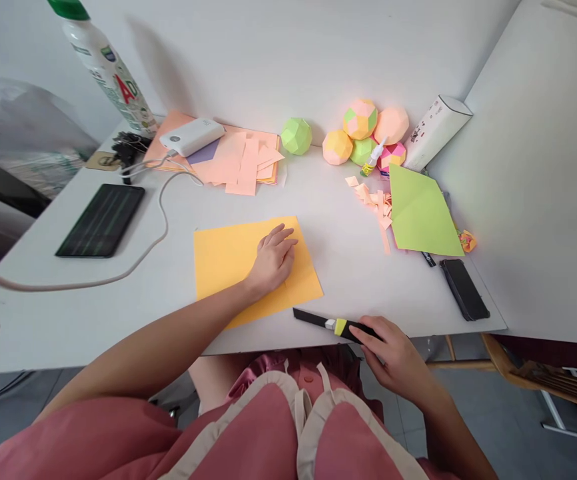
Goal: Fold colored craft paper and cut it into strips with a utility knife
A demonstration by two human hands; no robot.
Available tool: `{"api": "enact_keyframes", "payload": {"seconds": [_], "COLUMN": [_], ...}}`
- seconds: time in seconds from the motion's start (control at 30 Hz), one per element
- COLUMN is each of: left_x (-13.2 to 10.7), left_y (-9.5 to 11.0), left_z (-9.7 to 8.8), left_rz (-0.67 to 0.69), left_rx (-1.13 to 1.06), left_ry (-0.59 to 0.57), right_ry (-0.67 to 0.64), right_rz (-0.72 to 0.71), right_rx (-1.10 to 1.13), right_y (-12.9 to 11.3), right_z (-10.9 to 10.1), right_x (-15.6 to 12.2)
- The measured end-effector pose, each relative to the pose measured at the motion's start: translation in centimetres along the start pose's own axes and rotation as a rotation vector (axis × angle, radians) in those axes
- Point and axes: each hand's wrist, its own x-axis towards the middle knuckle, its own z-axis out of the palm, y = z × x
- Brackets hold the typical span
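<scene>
An orange-yellow sheet of paper (223,263) lies flat near the front of the white table. My left hand (272,261) rests over its right half, fingers stretched and a little apart, holding nothing. At the table's front edge, my right hand (393,353) grips a black and yellow utility knife (341,327) by its rear end. The knife's dark front end points left, close to the paper's lower edge but apart from it. Whether the fingers of my left hand press on the paper, I cannot tell.
Folded paper balls (360,120), a small glue bottle (372,159) and a green sheet (423,213) are at the back right. Peach paper pieces (243,163) and a power bank (192,137) lie back left. A tablet (101,220), cable (163,227) and phone (464,289) lie at the sides.
</scene>
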Motion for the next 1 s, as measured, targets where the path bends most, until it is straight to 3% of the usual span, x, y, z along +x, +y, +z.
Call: {"api": "enact_keyframes", "payload": {"seconds": [0.57,1.0], "left_x": [0.07,0.06], "left_y": [-0.21,-0.49], "left_z": [0.18,0.05], "left_rz": [0.008,0.210], "left_rx": [0.002,-0.110], "left_ry": [0.009,0.059], "right_ry": [0.025,0.031], "right_rz": [0.021,0.045], "right_rx": [0.074,0.004], "right_y": [-0.28,-0.75], "right_z": [0.07,0.18], "right_x": [-0.20,0.03]}}
